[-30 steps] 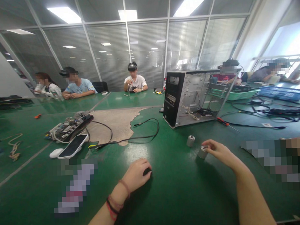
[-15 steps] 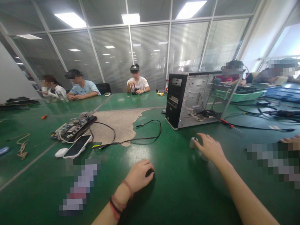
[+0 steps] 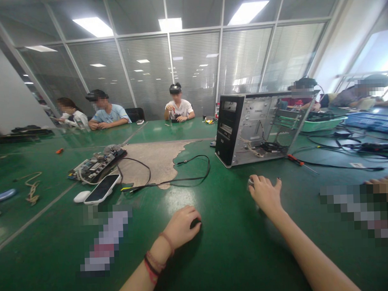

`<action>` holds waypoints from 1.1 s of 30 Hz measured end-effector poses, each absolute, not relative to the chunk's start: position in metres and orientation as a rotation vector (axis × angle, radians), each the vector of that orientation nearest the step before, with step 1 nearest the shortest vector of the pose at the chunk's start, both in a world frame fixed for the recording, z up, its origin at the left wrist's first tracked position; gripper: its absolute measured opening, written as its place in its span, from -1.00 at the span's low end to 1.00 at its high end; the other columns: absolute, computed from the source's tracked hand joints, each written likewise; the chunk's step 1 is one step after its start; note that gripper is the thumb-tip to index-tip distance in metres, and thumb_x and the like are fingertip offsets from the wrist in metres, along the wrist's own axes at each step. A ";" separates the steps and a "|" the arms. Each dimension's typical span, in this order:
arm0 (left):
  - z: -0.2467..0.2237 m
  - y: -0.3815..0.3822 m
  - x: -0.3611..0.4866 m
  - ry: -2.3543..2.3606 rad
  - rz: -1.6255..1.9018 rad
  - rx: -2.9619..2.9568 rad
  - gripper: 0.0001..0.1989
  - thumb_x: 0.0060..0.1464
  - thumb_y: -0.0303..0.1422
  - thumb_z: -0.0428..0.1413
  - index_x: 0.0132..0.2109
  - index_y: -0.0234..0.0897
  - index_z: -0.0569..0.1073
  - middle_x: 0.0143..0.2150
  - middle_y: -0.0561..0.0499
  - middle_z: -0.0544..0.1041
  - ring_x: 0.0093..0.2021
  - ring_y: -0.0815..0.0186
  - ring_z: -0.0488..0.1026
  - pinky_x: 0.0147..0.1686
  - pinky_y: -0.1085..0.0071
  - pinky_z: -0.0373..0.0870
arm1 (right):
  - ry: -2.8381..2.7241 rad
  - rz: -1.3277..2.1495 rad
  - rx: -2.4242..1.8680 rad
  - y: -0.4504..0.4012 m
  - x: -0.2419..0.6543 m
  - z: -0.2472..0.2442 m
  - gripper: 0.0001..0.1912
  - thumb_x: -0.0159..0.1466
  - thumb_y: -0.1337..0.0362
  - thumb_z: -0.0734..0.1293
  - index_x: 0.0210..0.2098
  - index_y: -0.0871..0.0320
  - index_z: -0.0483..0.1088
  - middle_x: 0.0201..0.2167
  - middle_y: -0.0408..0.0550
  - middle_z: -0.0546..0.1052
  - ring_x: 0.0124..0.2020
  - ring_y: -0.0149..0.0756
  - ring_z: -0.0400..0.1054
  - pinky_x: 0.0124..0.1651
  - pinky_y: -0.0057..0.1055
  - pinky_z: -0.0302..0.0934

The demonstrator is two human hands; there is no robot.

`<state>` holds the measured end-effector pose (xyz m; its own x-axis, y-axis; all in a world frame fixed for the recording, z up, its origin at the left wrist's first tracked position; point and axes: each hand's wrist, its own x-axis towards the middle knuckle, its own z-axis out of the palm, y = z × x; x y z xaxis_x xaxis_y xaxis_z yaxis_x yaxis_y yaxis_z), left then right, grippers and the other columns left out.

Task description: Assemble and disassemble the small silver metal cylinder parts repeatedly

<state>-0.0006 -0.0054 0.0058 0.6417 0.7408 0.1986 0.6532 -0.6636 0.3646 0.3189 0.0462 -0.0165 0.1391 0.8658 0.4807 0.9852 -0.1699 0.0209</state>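
Right hand [image 3: 266,194] spread flat over a small grey metal cylinder [image 3: 250,182] on the smooth green tabletop [image 3: 223,246]. Left hand [image 3: 181,225] curled over a small black object [image 3: 195,224]. Open grey computer case [image 3: 255,127] behind; glass-partitioned office.

Glossy green table mat [image 3: 235,246]; bare grey metal computer case [image 3: 260,126]; glossy phone screen [image 3: 101,189].

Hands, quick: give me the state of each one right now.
Left hand: curled shut over a small dark object on the table.
Right hand: fingers spread, covering a grey cylinder; grip cannot be told.
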 end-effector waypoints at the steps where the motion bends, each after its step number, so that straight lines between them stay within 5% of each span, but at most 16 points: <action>1: 0.006 -0.005 -0.001 1.130 0.486 2.604 -0.92 0.05 -0.46 0.05 -0.28 -0.24 0.42 -0.28 0.01 0.43 -0.21 0.28 0.37 -0.20 0.42 0.32 | -1.795 -0.576 -2.112 0.046 0.318 -0.017 -0.74 0.21 0.34 0.19 -0.09 0.13 0.29 -0.25 0.05 0.48 -0.17 -0.10 0.32 0.12 0.17 -0.28; 28: 0.007 -0.006 0.000 1.122 0.487 2.590 -0.91 0.04 -0.47 0.06 -0.27 -0.24 0.42 -0.27 0.01 0.43 -0.20 0.27 0.38 -0.18 0.40 0.32 | -1.863 -0.461 -2.020 0.049 0.322 -0.018 -0.82 0.24 0.28 0.16 -0.18 0.08 0.31 -0.34 -0.06 0.53 -0.28 -0.19 0.41 0.14 0.00 -0.23; 33: 0.008 -0.006 0.000 1.136 0.466 2.596 -0.91 0.04 -0.47 0.06 -0.27 -0.24 0.42 -0.26 0.01 0.44 -0.21 0.27 0.38 -0.19 0.41 0.32 | -1.977 -0.318 -1.747 0.043 0.306 -0.013 -0.81 0.25 0.28 0.18 -0.15 0.10 0.33 -0.28 -0.03 0.52 -0.22 -0.18 0.38 0.07 -0.15 0.00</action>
<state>-0.0004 -0.0061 0.0078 0.6410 0.7455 0.1825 0.6590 -0.6565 0.3672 0.3058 0.0427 -0.0125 -0.0703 0.8662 0.4948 0.9777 0.1583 -0.1382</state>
